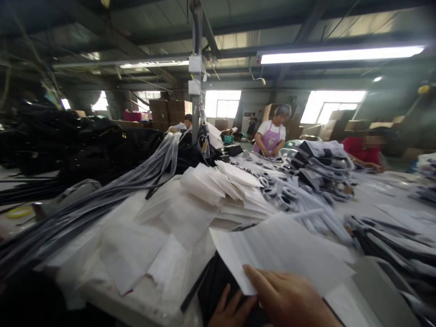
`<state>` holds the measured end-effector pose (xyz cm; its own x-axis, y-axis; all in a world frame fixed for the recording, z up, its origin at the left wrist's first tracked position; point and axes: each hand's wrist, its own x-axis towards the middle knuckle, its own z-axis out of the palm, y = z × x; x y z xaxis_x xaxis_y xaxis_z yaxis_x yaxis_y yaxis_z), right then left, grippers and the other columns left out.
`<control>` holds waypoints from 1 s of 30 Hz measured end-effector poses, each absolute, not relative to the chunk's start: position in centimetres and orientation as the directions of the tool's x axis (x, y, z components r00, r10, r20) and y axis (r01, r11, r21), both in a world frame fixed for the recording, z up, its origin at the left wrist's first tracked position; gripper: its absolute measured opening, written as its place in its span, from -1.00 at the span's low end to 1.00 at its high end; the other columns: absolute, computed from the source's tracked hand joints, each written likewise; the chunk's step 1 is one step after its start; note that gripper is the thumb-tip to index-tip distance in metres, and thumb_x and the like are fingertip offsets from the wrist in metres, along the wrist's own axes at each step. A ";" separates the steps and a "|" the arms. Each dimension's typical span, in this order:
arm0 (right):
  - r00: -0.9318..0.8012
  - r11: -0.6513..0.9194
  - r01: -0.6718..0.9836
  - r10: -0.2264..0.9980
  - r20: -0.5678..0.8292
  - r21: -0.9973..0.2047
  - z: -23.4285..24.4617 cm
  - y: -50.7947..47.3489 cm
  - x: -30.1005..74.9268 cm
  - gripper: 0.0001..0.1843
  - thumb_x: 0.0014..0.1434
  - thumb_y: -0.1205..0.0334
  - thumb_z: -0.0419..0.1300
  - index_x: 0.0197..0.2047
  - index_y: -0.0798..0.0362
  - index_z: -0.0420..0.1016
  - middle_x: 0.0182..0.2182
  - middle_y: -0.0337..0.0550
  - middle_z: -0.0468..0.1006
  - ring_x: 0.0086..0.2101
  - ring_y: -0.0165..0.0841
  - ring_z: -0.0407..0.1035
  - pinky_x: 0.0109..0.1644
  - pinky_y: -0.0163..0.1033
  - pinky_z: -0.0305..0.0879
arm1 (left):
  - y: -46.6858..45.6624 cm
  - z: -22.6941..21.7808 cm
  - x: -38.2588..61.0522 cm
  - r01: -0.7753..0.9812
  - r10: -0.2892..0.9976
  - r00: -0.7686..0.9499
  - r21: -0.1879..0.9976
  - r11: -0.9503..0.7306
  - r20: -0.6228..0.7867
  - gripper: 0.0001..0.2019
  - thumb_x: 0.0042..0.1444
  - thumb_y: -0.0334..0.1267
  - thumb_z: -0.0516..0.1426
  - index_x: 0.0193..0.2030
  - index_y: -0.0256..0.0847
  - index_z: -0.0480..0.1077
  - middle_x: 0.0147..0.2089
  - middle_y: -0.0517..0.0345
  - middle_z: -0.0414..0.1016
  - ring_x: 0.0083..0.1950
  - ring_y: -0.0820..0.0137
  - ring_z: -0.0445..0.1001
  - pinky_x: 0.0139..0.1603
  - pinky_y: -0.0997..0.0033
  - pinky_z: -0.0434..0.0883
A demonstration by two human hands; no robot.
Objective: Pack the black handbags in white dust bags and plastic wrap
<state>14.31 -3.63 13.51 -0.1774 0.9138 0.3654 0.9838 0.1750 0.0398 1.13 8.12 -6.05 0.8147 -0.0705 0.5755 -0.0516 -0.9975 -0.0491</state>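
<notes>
Fluorescent tubes are lighting a crowded workshop, and I am looking down over a long table (374, 202) that is carrying heaps of white wrappers (218, 184) and black goods. At the bottom edge my right hand (289, 299) is pinching the near edge of a white sheet (282, 250), one digit lying on top of it. The sheet is spreading away from the hand, up and to the left. My left hand (228, 311) is resting just beside it. Its fingers are stretching loosely over a black bag (213, 286) lying under the sheet's near edge, and are grasping nothing. Across the table, a person in a purple apron (270, 138) and a person in red (361, 150) are working.
</notes>
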 end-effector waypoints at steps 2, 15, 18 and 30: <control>-0.066 0.080 0.987 0.992 0.106 -0.138 10.7 -3.8 14.3 -0.35 0.06 0.42 0.20 0.26 0.22 0.39 -0.01 0.13 0.63 -0.14 -0.05 0.60 -0.11 -0.12 0.58 | 8.0 -6.2 1.2 -0.075 -0.050 0.803 0.017 -0.997 0.594 -0.53 0.27 -0.05 0.17 0.30 0.24 0.25 0.11 0.38 0.58 0.07 0.35 0.59 0.04 0.35 0.57; 0.038 -0.071 0.960 0.992 -0.123 -0.270 11.7 -8.2 23.8 -0.16 0.00 0.55 0.04 0.33 -0.20 0.30 0.39 -0.19 0.16 0.39 -0.10 -0.09 0.43 0.23 -0.19 | 7.0 -3.2 0.7 0.010 0.112 0.772 0.164 -0.986 0.626 -0.60 0.22 0.01 0.20 0.19 0.16 0.39 -0.03 0.49 0.65 0.01 0.40 0.62 0.05 0.46 0.55; 0.024 -0.067 0.964 0.985 -0.169 -0.256 11.9 -7.3 24.6 0.04 -0.27 0.55 0.05 0.34 -0.16 0.30 0.39 -0.15 0.16 0.39 -0.04 -0.13 0.42 0.33 -0.35 | 7.0 -3.5 0.5 -0.036 0.082 0.798 0.184 -0.982 0.597 -0.56 0.25 -0.02 0.18 0.26 0.16 0.32 0.01 0.46 0.64 0.02 0.42 0.61 0.09 0.45 0.52; -0.134 0.125 0.983 0.989 -0.062 -0.135 6.9 -5.7 26.2 -0.54 0.27 0.32 0.20 0.23 -0.03 0.43 0.10 -0.06 0.55 0.01 -0.20 0.43 0.07 -0.17 0.39 | 7.7 -5.4 -0.9 -0.072 -0.058 0.857 0.008 -0.997 0.513 -0.35 0.22 0.01 0.19 0.40 0.33 0.06 0.17 0.25 0.53 0.08 0.27 0.54 0.05 0.35 0.50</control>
<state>26.17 -5.73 6.93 -0.1344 0.9890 -0.0622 0.9829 0.1251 -0.1350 -0.86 7.66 -5.45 0.8566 -0.0576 0.5127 -0.0718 -0.9974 0.0079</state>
